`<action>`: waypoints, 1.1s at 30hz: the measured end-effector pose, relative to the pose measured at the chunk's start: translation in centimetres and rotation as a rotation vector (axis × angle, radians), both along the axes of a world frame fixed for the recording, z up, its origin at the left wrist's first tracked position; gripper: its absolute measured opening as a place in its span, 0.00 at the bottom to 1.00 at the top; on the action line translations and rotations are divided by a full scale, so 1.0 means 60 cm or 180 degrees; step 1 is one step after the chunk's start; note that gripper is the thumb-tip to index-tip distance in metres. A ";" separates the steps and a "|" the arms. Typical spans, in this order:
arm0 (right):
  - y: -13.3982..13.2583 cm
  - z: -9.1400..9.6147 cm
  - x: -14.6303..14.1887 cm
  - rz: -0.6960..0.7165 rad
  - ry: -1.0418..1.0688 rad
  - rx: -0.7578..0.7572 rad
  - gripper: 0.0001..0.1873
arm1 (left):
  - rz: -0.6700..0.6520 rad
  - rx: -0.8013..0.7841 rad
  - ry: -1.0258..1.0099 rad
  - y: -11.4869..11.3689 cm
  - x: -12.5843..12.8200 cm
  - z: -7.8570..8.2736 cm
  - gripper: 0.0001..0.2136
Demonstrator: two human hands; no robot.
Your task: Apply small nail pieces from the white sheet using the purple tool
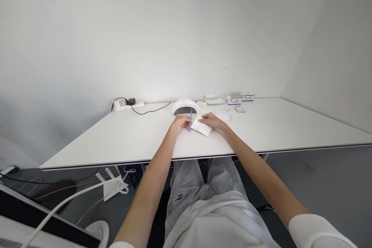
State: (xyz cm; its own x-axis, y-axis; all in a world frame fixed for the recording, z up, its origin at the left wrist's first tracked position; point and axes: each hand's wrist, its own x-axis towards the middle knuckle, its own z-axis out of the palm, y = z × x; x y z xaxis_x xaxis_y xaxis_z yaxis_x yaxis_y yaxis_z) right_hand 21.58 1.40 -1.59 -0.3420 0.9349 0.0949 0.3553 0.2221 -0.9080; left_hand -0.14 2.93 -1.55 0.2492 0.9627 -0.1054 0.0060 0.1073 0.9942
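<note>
My left hand (183, 121) is closed on slim purple tweezers (190, 121), held upright with the pointed end up. Whether their tips are apart is too small to tell. My right hand (209, 119) pinches the upper edge of a white sheet of small stickers (202, 127), which is tilted just above the table. The tweezers are right beside the sheet's left corner. Behind my hands stands a white arched nail lamp (185, 102) with a dark opening facing me. Another pale sheet (223, 116) lies flat beyond my right wrist.
On the white table (130, 139), a small nail polish bottle (204, 102) stands right of the lamp. White papers (215, 101), an opened box (234, 99), a second box (248, 97) and a small packet (240, 109) lie farther right. A power strip (129, 105) with a black cable sits back left.
</note>
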 end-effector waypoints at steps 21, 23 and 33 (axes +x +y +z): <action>-0.011 0.006 -0.004 0.0024 -0.0264 0.0177 0.24 | 0.0483 0.0157 0.0154 -0.010 0.018 0.005 0.06; -0.013 0.008 -0.004 0.0036 -0.0311 0.0147 0.24 | 0.0458 0.0148 0.0165 -0.010 0.018 0.005 0.07; -0.019 0.013 -0.007 0.0136 -0.0284 0.0026 0.21 | 0.0303 0.0209 0.0145 -0.010 0.018 0.004 0.10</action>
State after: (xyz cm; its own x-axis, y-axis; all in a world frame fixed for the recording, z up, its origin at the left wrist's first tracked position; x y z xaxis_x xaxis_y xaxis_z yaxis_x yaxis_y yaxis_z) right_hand 21.18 0.28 -0.78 -0.3891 0.9186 0.0698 0.4246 0.2461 -0.8713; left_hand 0.91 2.35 -1.33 0.1527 0.9870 -0.0504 0.0442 0.0441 0.9980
